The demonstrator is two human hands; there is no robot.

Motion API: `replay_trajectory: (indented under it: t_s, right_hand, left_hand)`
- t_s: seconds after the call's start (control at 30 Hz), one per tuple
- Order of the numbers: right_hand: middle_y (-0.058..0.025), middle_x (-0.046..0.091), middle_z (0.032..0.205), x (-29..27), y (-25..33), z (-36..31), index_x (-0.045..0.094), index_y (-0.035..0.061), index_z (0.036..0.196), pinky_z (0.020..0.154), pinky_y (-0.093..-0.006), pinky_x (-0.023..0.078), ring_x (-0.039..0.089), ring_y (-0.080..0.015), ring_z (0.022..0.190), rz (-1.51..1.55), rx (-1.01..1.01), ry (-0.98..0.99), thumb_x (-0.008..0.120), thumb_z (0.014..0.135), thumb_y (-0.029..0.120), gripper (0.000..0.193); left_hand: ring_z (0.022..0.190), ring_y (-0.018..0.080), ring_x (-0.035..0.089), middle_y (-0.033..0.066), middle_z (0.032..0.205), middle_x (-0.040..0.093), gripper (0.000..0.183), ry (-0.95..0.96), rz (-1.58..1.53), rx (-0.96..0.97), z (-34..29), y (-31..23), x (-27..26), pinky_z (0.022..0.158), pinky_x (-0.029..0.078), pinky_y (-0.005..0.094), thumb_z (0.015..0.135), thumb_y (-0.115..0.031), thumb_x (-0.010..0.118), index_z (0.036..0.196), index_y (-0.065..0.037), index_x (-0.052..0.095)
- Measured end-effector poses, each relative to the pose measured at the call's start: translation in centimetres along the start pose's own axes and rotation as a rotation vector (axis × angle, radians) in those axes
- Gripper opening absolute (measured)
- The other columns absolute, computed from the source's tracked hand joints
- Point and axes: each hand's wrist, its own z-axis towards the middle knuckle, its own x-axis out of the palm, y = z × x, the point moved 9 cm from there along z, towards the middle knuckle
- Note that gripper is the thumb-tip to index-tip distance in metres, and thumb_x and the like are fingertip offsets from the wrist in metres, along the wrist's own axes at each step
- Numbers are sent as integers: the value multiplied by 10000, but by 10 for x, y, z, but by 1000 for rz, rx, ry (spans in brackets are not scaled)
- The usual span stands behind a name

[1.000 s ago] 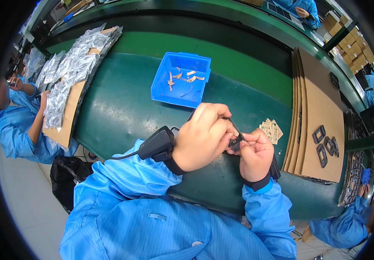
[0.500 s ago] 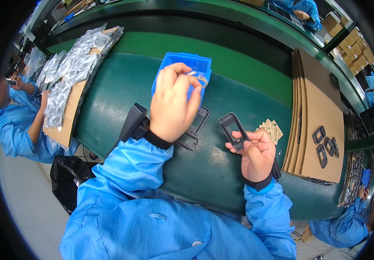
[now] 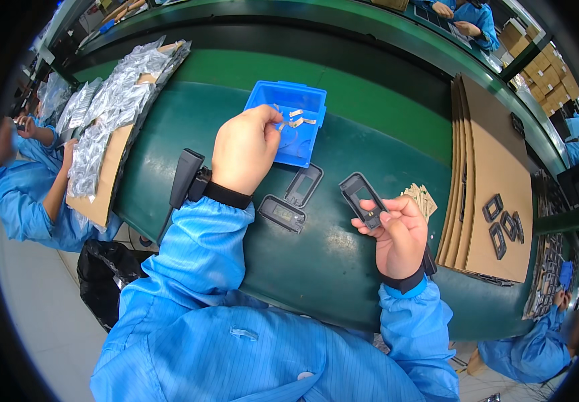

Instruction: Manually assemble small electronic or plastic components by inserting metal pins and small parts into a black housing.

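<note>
My left hand [image 3: 246, 149] is over the left side of a blue plastic bin [image 3: 294, 161], its fingers pinched together. What they grip, if anything, I cannot make out; a pale sliver shows at the fingertips. Several small pale strips [image 3: 297, 122] lie inside the bin. In my right hand [image 3: 400, 234] is a dark rectangular plastic housing [image 3: 354, 191], tilted, with an opening in its middle and the thumb on its lower end. Two similar dark housings, one flat [image 3: 281, 213] and one beside it [image 3: 304, 186], rest on the table between my hands.
A pile of pale strips [image 3: 425, 199] lies behind my right hand. Cardboard sheets [image 3: 490, 167] with several dark frames [image 3: 497, 240] stand at right. Bagged parts on cardboard [image 3: 111, 114] are at left. Co-workers in blue sit left [image 3: 24, 191], right [image 3: 524, 352] and across [image 3: 480, 23].
My left hand has drawn back left and nearer to me, uncovering the bin's inside and the two housings on the table. The right hand keeps the housing almost in place.
</note>
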Motion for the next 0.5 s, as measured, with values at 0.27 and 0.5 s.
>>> replay_trajectory:
  t_s: [0.27, 0.5]
  right_hand:
    - [-213, 660, 1062, 4, -4, 0, 534, -43, 1141, 752, -342, 597, 695, -278, 890, -22, 45, 67, 454, 913, -31, 241]
    - [-173, 650, 1059, 13, -1, -5, 550, -40, 1116, 756, -352, 603, 672, -244, 987, -45, -17, 122, 441, 913, -68, 232]
  left_hand:
    - [840, 169, 683, 110, 968, 707, 254, 146, -545, 234, -20, -59, 5, 686, 546, 262, 836, -20, 684, 1090, -4, 682]
    - [705, 101, 621, 93, 953, 674, 247, 542, -693, 99, -52, -83, 40, 599, 501, 218, 851, -31, 679, 1098, -16, 686]
